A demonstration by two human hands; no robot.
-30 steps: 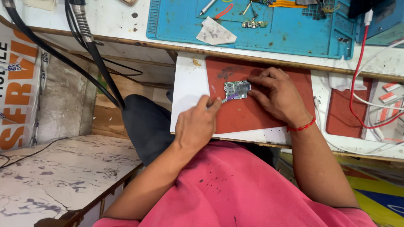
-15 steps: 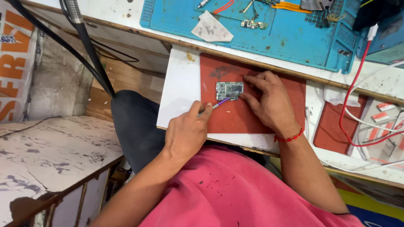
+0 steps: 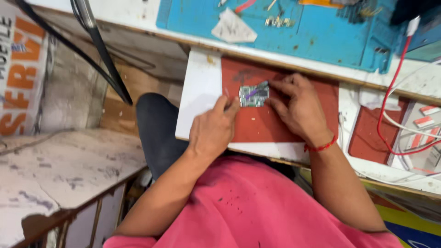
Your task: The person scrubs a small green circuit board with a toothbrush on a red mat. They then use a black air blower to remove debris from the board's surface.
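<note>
Circuit board (image 3: 253, 96) lies on our red mat (image 3: 280, 121), between both hands. Left hand (image 3: 212, 131) just below-left of it, pinching a purple tool (image 3: 251, 93) whose tip lies across the board. Right hand (image 3: 298, 108) to its right, fingertips pressing its edge.

Pink shirt, dark-speckled front; dark trousers; red thread bracelet (image 3: 320, 148) on right wrist.

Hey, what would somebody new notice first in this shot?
Probably the small grey-green circuit board on the dark red work mat at centre, pinned by the right hand while the left hand works a thin purple tool across it. Behind, a bright blue mat holds scattered small parts.
</note>
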